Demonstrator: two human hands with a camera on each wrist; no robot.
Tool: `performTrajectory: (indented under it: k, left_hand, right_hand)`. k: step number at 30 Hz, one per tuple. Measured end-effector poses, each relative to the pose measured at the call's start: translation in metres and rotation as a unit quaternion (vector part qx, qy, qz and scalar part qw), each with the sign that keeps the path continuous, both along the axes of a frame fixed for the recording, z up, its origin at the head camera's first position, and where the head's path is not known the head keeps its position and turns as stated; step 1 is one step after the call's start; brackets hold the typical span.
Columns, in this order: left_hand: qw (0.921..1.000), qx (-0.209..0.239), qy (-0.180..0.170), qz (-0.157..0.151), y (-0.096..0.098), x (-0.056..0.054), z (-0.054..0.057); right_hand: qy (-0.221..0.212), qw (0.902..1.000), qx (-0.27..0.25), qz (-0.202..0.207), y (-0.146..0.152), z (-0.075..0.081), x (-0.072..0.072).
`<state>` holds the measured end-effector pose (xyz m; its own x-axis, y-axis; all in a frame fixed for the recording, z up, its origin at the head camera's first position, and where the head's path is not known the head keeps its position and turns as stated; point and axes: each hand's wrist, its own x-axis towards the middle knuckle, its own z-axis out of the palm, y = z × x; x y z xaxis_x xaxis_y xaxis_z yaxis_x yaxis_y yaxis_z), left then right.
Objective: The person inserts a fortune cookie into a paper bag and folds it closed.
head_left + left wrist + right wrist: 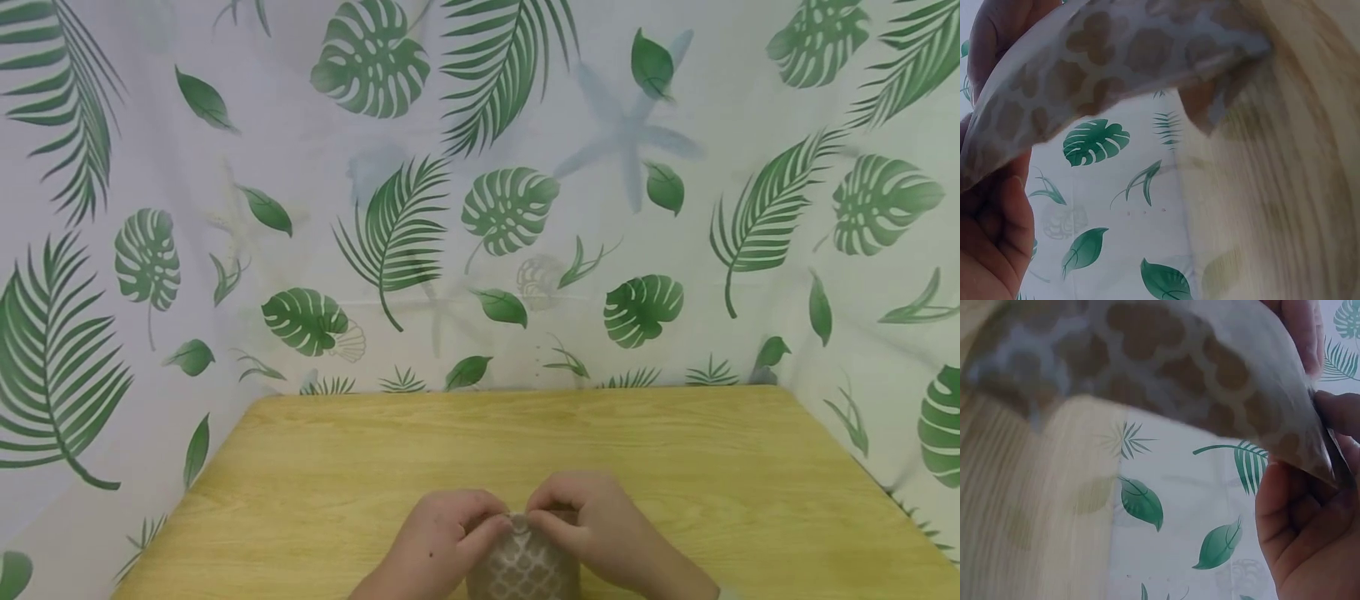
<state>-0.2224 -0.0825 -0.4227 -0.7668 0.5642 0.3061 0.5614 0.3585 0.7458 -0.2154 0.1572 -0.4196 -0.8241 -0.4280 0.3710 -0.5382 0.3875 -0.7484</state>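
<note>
A soft, slightly see-through plastic bag [523, 571] with a white lattice over brown stands up between my hands in the head view, its lower part cut off by the frame. My left hand [450, 529] pinches the left of its top edge between thumb and fingers. At the right of that edge, my right hand [592, 521] pinches likewise. Between the fingertips a small round spot shows at the bag's top. Both wrist views show the bag from its underside, bowed, with the left hand [1000, 231] and the right hand [1316, 531] at its end.
A wood-grain table [510, 442] lies under the hands. Behind it and along both sides hangs a white cloth [570, 333] printed with green leaves and pale sea shapes, meeting the table's back edge.
</note>
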Motion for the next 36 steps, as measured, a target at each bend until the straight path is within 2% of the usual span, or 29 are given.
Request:
performTrajectory:
  k: [4,7,14,18,21,26,32,36]
  left_hand:
    - [0.9988,-0.009,0.046,0.014,0.003,0.002,-0.001]
    - [0.9979,-0.011,0.062,0.014,0.004,0.004,-0.001]
    - [0.9979,-0.008,0.059,0.025,-0.001,0.001,0.001]
    - [0.999,-0.012,0.037,0.021,-0.005,-0.002,0.002]
    - [0.9987,-0.028,0.035,0.025,-0.007,-0.004,0.001]
    - [0.9961,-0.045,0.064,0.04,-0.009,-0.007,0.001]
    - [0.9968,-0.033,0.068,0.025,-0.007,-0.006,-0.001]
    - [0.9936,-0.015,0.112,0.002,-0.002,-0.004,-0.005]
  right_hand:
    - [0.025,0.9993,0.026,0.002,-0.003,-0.002,0.003]
    - [0.024,0.9989,0.04,0.003,-0.003,-0.002,0.003]
    - [-0.005,0.999,0.042,-0.016,0.005,-0.001,-0.002]
    - [0.011,0.9989,0.041,-0.017,0.01,-0.001,-0.004]
    - [0.027,0.9985,0.044,-0.02,0.011,0.0,-0.005]
    - [0.042,0.9978,0.043,-0.026,0.012,0.001,-0.005]
    - [0.031,0.9986,0.043,-0.002,0.012,0.0,-0.006]
    - [0.024,0.9985,0.045,0.019,0.01,0.0,-0.005]
